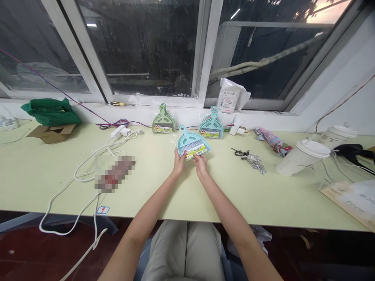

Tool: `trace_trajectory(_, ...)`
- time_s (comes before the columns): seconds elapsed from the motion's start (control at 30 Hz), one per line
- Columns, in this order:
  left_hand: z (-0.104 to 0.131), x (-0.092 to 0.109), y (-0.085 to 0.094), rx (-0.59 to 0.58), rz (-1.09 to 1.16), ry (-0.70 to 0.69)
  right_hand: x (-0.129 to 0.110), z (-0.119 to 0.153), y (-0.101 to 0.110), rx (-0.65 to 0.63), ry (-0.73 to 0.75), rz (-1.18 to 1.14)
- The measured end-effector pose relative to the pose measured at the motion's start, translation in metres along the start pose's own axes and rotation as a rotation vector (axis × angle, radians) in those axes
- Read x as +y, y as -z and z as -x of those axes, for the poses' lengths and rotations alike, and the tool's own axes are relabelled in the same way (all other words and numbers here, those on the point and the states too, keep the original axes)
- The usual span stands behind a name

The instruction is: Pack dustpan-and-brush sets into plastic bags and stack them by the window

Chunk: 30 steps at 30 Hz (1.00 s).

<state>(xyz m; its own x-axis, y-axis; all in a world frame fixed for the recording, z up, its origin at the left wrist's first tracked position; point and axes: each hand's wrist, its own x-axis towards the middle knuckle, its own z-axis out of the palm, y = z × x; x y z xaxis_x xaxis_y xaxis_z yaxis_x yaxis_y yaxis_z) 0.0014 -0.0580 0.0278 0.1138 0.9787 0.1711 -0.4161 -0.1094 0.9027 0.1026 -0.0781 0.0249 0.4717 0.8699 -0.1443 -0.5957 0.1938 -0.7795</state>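
Note:
A light blue dustpan and brush set (191, 143) in clear packaging, with a yellow and white label, is held above the table in both hands. My left hand (179, 160) grips its lower left corner. My right hand (200, 163) pinches its bottom edge near the label. Behind it, against the wall, a green dustpan set (163, 121) stands upright on the left. On the right stand several blue dustpan sets (211, 125), one behind another.
White cables (74, 177) and a blurred object (115, 174) lie on the left, near a green bag (51, 112) on cardboard (52, 133). Rightward are keys (255, 162), a folded umbrella (274, 141), white cups (303, 156) and a paper bag (351, 199).

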Motion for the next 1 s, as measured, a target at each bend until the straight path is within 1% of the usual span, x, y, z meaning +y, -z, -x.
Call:
trace_trajectory(0.1, 0.006, 0.004, -0.003, 0.000, -0.041, -0.048, -0.007, -0.008, 0.003, -0.014, -0.048, 0.013)
trace_trajectory(0.23, 0.016, 0.011, -0.007, -0.028, -0.099, -0.087, -0.016, -0.021, 0.014, 0.045, -0.005, -0.045)
trace_trajectory(0.33, 0.022, 0.014, -0.012, -0.032, -0.097, -0.112, -0.019, -0.027, 0.021, 0.070, -0.016, -0.039)
trace_trajectory(0.4, 0.024, 0.014, -0.013, -0.029, -0.090, -0.116, -0.020, -0.028, 0.023, 0.083, -0.027, -0.017)
trace_trajectory(0.53, 0.025, 0.015, -0.013, -0.048, -0.078, -0.067, -0.017, -0.028, 0.023, 0.083, -0.035, -0.029)
trace_trajectory(0.67, 0.026, 0.015, -0.013, -0.025, -0.127, -0.132, -0.015, -0.028, 0.023, 0.087, -0.042, -0.021)
trace_trajectory(0.73, 0.027, 0.015, -0.014, -0.007, -0.144, -0.143, -0.015, -0.028, 0.024, 0.097, -0.048, 0.004)
trace_trajectory(0.83, 0.028, 0.016, -0.015, -0.007, -0.137, -0.091, -0.017, -0.026, 0.022, 0.111, -0.058, -0.020)
trace_trajectory(0.9, 0.027, 0.018, -0.013, -0.005, -0.139, -0.065, -0.019, -0.024, 0.020, 0.040, -0.039, -0.043)
trace_trajectory(1.0, 0.022, 0.020, -0.005, 0.048, -0.173, -0.083, -0.019, -0.021, 0.016, -0.188, -0.011, -0.007)
